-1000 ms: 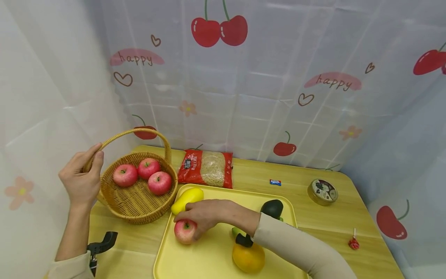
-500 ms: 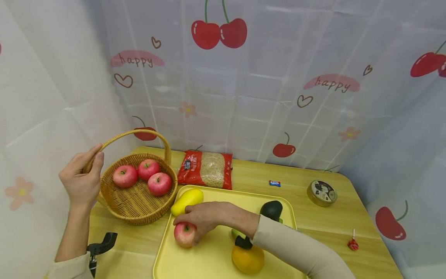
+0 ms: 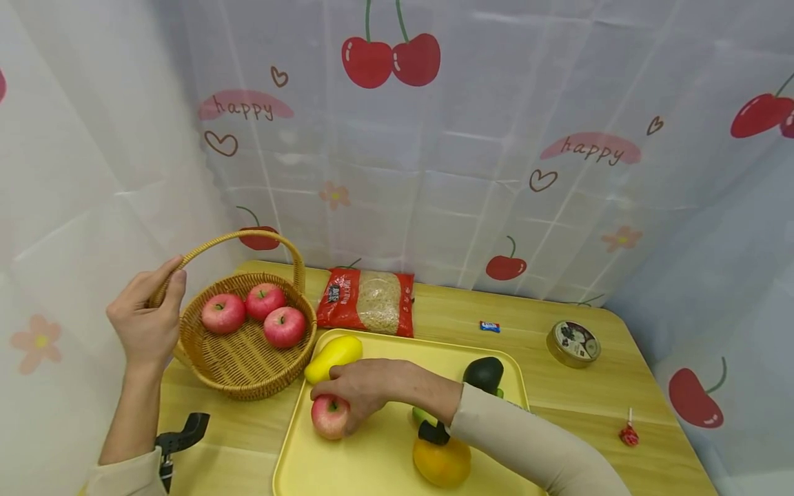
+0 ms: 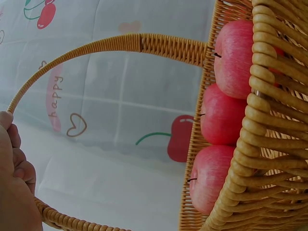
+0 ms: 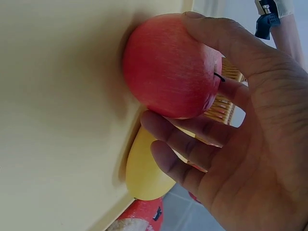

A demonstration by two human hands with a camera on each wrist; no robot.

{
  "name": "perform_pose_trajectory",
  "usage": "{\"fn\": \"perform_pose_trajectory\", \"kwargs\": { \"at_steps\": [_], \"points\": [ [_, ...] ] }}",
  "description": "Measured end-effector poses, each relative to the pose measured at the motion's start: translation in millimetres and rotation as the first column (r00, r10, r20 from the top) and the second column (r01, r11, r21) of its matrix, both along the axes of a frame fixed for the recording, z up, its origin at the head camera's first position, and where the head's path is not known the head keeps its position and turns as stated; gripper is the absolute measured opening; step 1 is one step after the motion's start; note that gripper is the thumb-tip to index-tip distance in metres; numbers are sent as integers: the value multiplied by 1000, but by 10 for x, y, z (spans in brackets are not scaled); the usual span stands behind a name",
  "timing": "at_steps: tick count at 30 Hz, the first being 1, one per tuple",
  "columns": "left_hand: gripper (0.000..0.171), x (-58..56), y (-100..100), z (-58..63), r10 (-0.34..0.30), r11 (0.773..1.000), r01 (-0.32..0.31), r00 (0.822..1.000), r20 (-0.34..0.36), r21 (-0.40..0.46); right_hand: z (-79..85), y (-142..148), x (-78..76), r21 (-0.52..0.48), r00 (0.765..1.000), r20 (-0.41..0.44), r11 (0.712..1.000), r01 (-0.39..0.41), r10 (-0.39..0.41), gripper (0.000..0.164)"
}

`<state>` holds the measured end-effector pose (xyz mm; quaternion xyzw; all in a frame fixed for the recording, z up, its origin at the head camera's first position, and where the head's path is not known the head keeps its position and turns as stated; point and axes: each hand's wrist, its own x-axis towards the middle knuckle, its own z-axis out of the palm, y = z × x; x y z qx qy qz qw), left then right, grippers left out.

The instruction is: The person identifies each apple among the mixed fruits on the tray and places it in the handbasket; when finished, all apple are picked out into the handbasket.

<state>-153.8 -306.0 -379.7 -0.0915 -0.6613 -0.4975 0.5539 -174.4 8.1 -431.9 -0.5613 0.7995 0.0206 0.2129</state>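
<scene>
My left hand [image 3: 145, 313] grips the arched handle [image 4: 96, 46] of a wicker basket [image 3: 245, 386] on the left of the table. Three red apples [image 4: 226, 113] lie inside that basket. Over the yellow tray [image 3: 366, 465], my right hand [image 3: 366, 387] holds another red apple [image 5: 168, 67] between thumb and fingers. The apple sits at the tray's left side, stem showing. Just behind it lies a yellow mango-shaped fruit [image 3: 335, 357], close to the fingers in the right wrist view.
On the tray are an orange-yellow fruit [image 3: 442, 463] and a dark green avocado-like fruit [image 3: 484, 373]; the right forearm partly hides green items. Behind stands a red food bag [image 3: 366, 301]. A small blue packet [image 3: 490, 326], round tin [image 3: 573, 343] and lollipop [image 3: 629, 434] lie rightward.
Almost nothing differs: both hands keep their places on the basket handle and the apple. The head view has shifted very slightly.
</scene>
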Motion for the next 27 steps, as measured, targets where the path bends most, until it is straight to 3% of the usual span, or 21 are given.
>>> {"fn": "perform_pose_trajectory", "kwargs": {
  "at_steps": [27],
  "points": [
    [14, -5, 8, 5, 8, 1000, -8, 1000, 5, 2, 20, 6, 26, -27, 999, -50, 1000, -10, 9, 70]
  ]
}}
